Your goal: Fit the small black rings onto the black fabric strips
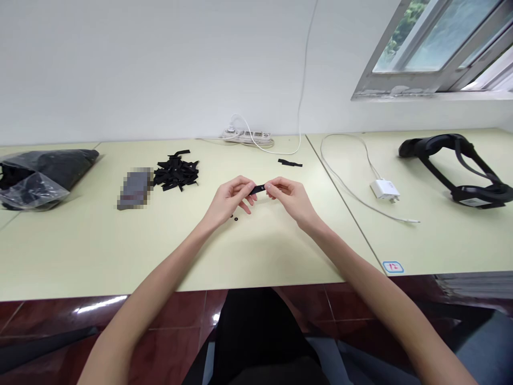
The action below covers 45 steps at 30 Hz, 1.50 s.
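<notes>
Between both hands, just above the table, is a short black strap with a small shiny spot near its right end. My left hand pinches its left end between thumb and fingers. At the other end, my right hand is closed on the strap with thumb and forefinger. Two tiny black rings lie on the table below my left hand. A heap of black straps is to the left, and a few more black strips lie beyond my right hand.
A pixelated grey object lies beside the heap, with a black plastic bag farther left. At the wall sits a power strip with white cables. On the right are a white charger, its cable and a black headset.
</notes>
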{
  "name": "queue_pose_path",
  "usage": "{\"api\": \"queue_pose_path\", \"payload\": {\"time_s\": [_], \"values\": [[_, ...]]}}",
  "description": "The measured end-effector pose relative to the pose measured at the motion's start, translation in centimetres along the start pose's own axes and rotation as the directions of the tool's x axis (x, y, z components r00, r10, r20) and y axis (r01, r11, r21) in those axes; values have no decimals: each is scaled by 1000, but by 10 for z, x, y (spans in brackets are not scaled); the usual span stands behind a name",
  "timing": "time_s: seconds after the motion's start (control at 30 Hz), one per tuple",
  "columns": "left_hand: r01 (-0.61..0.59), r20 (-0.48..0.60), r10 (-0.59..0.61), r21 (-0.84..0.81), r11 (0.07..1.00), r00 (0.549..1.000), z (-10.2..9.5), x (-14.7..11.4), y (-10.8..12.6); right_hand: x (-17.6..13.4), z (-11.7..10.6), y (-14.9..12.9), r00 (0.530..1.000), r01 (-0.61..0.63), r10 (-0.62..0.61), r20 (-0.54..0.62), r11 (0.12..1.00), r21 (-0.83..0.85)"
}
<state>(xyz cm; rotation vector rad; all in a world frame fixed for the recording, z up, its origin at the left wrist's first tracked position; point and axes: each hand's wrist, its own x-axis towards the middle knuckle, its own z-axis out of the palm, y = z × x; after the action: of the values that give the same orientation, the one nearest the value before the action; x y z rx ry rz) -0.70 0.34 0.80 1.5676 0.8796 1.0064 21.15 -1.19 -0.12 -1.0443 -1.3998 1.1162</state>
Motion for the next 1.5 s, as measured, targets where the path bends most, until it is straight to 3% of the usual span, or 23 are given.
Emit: {"api": "queue_pose_path", "payload": {"time_s": [0.13,0.43,0.77,1.17,1.37,1.5], "values": [[4,-42,-5,-31,1000,999,-2,1,-2,0,1,-1,998,-44,46,-30,997,71],[4,-108,-9,-45,999,994,-4,3,-5,2,0,3,988,-151,143,53,963,224],[16,-120,-21,-42,999,993,-4,6,-15,10,-2,11,987,-158,153,43,974,162],[23,-84,-24,-20,1000,996,-5,3,-7,12,-5,17,995,-95,89,52,985,143],[12,76,-15,49,999,997,-4,2,-7,13,0,18,997,-38,33,74,997,67],[4,5,-4,39,999,1000,-4,4,-11,13,0,17,995,-81,74,71,992,98]]}}
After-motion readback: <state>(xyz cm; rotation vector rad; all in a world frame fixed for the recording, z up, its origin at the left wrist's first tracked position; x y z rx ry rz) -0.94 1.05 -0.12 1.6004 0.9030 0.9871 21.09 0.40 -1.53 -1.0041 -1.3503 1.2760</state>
